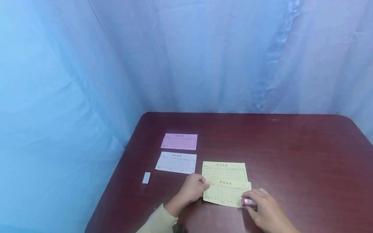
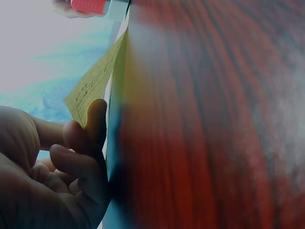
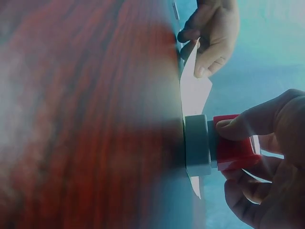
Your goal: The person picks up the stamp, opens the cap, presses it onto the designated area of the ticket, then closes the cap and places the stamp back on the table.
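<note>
Head view first: we have both hands at work over the counter (image 1: 306, 161), with the lower yellow slip (image 1: 222, 194) stretched between them. Its long axis runs left to right, tilting slightly towards us at the right. It overlaps the near edge of the upper yellow slip (image 1: 224, 171).

Our left hand (image 1: 192, 188) pinches the lower slip's left edge between thumb and finger, with little gap left; from the left wrist we see that end of the paper standing up. Our right hand (image 1: 266, 208), bent around the red stamp (image 1: 249, 202), is at the opposite end, so it is the nearer one to the slip's lower right corner.

That corner is the relation that matters: the right wrist shows the stamp upright, its grey base (image 3: 197, 145) down at the paper (how hard it presses, we cannot tell).

Well apart, to our left, lie the white slip (image 1: 176, 162), the pink slip (image 1: 179, 141) beyond it, and a small white block (image 1: 146, 178). Blue curtains (image 1: 218, 58) hang behind.
</note>
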A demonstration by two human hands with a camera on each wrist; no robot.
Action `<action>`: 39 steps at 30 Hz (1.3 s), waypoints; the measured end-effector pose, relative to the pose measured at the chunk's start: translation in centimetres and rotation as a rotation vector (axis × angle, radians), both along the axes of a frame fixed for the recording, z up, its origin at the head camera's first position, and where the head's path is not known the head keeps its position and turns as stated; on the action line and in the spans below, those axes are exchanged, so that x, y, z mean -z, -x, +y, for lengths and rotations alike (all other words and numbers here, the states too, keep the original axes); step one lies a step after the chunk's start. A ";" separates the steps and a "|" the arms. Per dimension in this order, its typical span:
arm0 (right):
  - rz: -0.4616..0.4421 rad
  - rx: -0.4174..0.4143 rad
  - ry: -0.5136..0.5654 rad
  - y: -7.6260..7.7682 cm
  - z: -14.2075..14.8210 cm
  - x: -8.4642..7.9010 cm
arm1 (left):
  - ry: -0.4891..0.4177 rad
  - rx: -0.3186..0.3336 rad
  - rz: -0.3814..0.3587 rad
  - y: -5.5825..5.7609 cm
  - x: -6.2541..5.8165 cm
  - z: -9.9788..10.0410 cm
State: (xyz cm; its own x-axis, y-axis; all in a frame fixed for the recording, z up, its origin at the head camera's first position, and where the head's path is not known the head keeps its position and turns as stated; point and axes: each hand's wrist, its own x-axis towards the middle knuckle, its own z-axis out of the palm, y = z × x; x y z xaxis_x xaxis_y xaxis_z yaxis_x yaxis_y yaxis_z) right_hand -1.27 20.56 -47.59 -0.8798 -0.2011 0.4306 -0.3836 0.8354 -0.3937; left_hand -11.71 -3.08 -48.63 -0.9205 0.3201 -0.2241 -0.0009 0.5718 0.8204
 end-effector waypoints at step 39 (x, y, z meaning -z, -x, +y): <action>-0.269 0.151 -0.064 0.2 -0.9 -1.1 | 0.024 0.008 -0.028 -0.3 -0.4 -0.1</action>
State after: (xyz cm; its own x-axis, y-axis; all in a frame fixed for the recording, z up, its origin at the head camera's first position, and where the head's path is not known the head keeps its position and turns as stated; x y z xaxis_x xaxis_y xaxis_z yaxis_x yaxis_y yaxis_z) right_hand -1.45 19.68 -46.45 -0.9824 -0.0787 0.1692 -0.1426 0.9015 -0.4086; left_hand -11.36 -3.13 -48.19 -0.9110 0.3221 -0.2577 -0.0189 0.5914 0.8061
